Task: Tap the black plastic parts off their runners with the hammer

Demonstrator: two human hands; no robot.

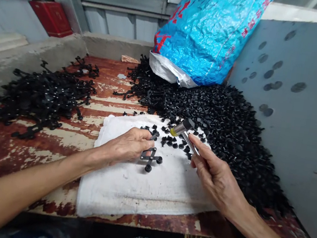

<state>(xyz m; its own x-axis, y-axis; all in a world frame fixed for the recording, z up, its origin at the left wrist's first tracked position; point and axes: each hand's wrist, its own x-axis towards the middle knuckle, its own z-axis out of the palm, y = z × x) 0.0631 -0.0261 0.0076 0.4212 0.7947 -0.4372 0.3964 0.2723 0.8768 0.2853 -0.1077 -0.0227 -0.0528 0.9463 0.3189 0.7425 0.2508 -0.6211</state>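
Note:
My left hand [132, 147] is closed on a black jointed linkage [150, 158] with round black feet at its ends, held over a white cloth [124, 187]. My right hand [213, 171] grips the metal handle of a small hammer [181, 128], its head raised above the cloth. That head has one black face and one yellow face. Several loose black round caps [175, 144] lie on the cloth beneath the hammer. Part of the linkage is hidden behind my left fingers.
Black linkages [45, 96] are heaped at the left. A large pile of small black parts [221, 116] fills the right, under a blue sack [209, 35]. A grey-blue panel [296, 115] stands along the right side. The worn red-brown tabletop [72, 157] has a concrete ledge [109, 46] behind it.

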